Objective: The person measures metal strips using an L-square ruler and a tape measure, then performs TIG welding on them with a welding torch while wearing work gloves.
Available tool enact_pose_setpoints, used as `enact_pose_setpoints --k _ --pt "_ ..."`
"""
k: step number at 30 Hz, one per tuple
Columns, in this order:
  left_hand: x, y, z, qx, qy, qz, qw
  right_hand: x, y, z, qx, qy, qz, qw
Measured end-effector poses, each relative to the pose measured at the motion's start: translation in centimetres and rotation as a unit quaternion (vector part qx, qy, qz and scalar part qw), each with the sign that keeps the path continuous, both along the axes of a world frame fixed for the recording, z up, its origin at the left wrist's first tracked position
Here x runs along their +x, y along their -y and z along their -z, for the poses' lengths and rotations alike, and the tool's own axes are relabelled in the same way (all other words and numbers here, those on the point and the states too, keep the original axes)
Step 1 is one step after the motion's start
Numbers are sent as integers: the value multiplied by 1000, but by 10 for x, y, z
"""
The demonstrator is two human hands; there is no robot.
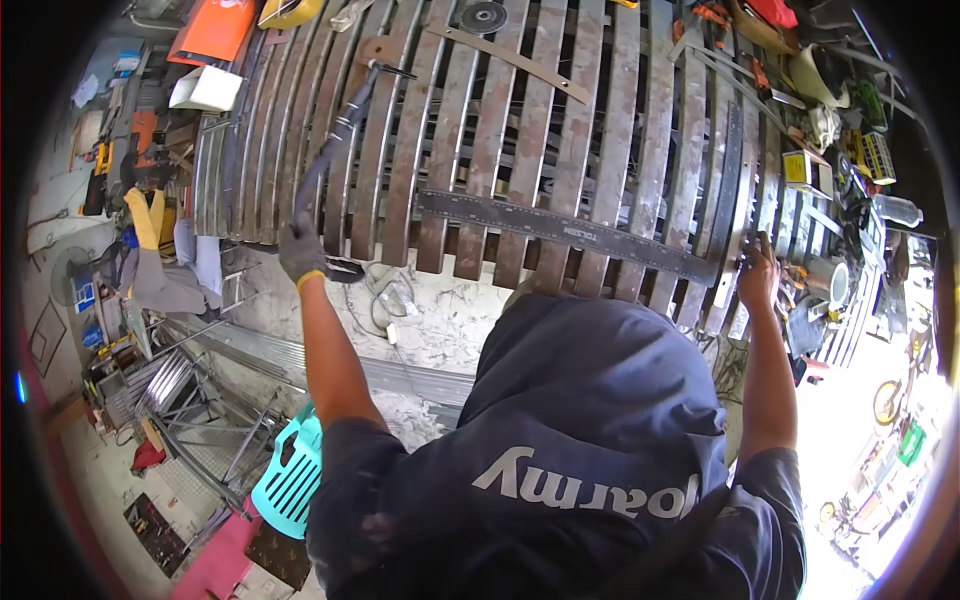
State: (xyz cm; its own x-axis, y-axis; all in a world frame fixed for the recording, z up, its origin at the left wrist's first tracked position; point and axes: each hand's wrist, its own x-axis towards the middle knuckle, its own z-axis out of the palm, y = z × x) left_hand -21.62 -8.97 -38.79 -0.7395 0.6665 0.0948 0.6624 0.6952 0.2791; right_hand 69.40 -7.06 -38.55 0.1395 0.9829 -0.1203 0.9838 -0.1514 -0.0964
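My left hand [302, 254], in a grey glove with a yellow cuff, is closed around the lower end of a dark, cable-like tool [338, 136] at the near edge of a slatted metal bench [523, 160]. The tool slants up and away from my fist over the slats, and its far tip lies beside a small brown plate [378, 50]. My right hand [760, 273] is at the near right part of the bench, just beside the corner of a black metal square [560, 229] marked TOLSEN. Its fingers are bent over a narrow metal bar there, but I cannot tell whether they grip it or only rest on it. The square lies flat across the slats: one arm runs along the near side of the bench, between my two hands, and the other runs away from me on the right. Farther back, a flat strip with holes [510, 62] lies slanting over the slats, with a round disc [484, 17] near its far left end. At the far left of the bench I see an orange object [213, 30] and an open white box [206, 89]; to the right is a yellow-and-white box [807, 173]. Below the bench, to my left, there is a turquoise plastic chair [290, 477] with a slotted back.
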Motion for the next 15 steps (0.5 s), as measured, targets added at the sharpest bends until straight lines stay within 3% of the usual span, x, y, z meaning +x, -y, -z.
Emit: enact_pose_setpoints --k 1,4,8,10,12,14,15 --pt "-5 -15 2 -4 -5 -17 1000 4 -1 2 6 -1 -10 1000" --pt "34 -58 -13 -134 -163 -50 976 29 -3 23 52 -51 -7 997" --pt "167 -72 -24 43 -127 221 966 29 0 0 35 -73 -1 997" --pt "260 -61 -26 100 -94 401 906 32 1 -3 57 -123 -20 991" --pt "343 -43 2 90 5 500 861 34 -1 -5 65 -153 -30 986" --pt "415 -27 -9 56 8 604 795 39 -3 12 150 -130 -57 978" --pt "450 -21 -13 58 27 620 782 37 -6 9 124 -131 -46 982"
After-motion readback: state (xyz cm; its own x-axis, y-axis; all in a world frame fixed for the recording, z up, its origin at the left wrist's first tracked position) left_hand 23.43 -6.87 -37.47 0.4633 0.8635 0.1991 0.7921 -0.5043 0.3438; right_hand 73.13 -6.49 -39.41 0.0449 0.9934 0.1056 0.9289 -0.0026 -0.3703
